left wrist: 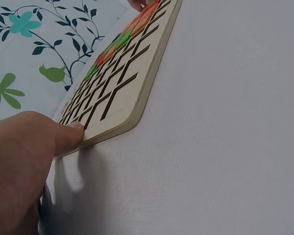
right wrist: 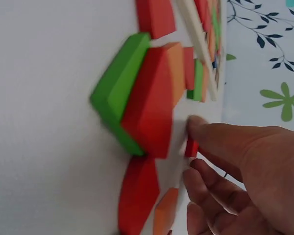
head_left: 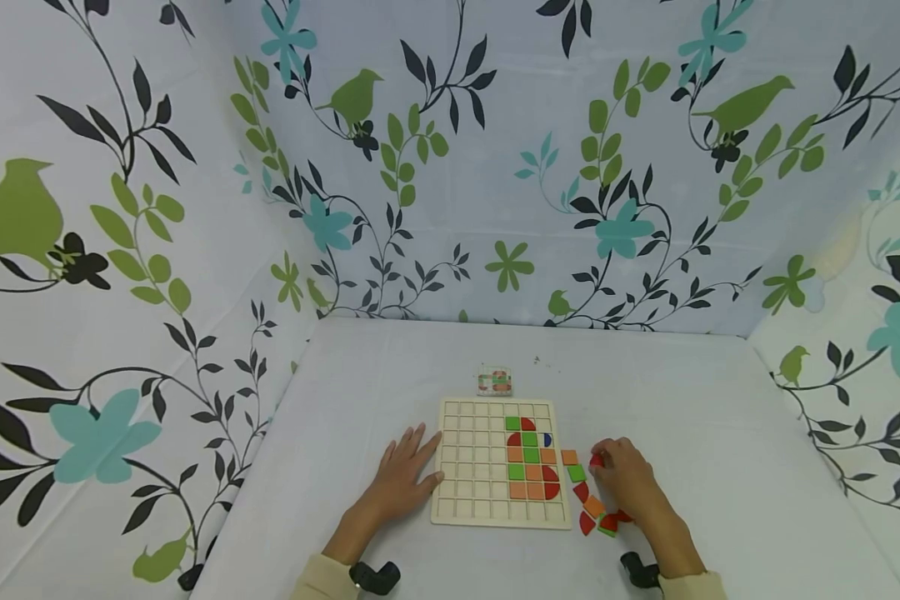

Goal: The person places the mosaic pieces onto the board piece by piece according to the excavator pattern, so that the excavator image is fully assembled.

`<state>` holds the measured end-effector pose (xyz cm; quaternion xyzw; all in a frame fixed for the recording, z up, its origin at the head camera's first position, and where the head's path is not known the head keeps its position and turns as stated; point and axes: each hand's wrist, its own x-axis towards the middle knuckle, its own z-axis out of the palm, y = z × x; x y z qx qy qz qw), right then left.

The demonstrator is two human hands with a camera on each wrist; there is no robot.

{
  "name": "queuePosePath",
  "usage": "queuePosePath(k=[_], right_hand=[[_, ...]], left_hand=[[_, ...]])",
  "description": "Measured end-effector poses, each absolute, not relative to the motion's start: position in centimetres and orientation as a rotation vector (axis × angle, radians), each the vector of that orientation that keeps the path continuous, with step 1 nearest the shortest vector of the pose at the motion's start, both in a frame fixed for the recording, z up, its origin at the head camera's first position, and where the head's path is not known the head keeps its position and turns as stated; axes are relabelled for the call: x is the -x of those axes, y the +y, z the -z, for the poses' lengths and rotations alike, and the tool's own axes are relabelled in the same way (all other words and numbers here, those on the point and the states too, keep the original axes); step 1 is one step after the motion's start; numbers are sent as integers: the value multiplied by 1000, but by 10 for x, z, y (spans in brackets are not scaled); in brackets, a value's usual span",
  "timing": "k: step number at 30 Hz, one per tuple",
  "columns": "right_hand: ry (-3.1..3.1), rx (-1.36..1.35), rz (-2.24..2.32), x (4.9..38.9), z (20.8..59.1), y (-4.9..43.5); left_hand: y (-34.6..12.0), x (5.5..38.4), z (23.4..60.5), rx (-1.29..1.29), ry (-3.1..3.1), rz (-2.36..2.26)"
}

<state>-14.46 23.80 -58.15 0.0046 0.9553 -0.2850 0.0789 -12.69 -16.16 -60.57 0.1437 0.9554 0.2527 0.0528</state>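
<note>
Flatly, the left hand (head_left: pixel 407 473) is laid at the left edge of the board (head_left: pixel 466 462), palm down, with its fingers spread and extended toward the far side and nothing grasped. The board edge is touched by the left thumb, which is held out to the side. The left forearm is brought in from the near left and angled toward the board. The right hand (head_left: pixel 633 482) is held beyond the right edge of the board, with its back turned up and its forearm angled inward from the near right. A red piece (head_left: pixel 596 460) is pinched between the right thumb and index finger, and the remaining fingers are bent below; whether this piece is lifted clear of the table (head_left: pixel 375 375) cannot be told. Between the right hand and the board, an orange square (head_left: pixel 569 457), a green square (head_left: pixel 576 473) and further loose pieces are strewn in a curved row toward the near side. Nearest the right wrist, a red piece is rested on a green one (right wrist: pixel 120 83). Coloured pieces are set in the right-hand columns of the board, and a card (head_left: pixel 494 381) is placed just beyond its far edge.
</note>
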Motion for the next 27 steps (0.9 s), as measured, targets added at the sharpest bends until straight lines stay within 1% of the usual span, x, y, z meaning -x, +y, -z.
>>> queuePosePath(k=[11,17,27], right_hand=[[2842,73,887,151,582,243],[2903,109,872,157,588,241],[2943,202,864,194,590,230]], left_hand=[[-161,129,607,-434,2907,-762],[-163,128,610,-438,2904,-760],[-164,128,608,-442,2897,-770]])
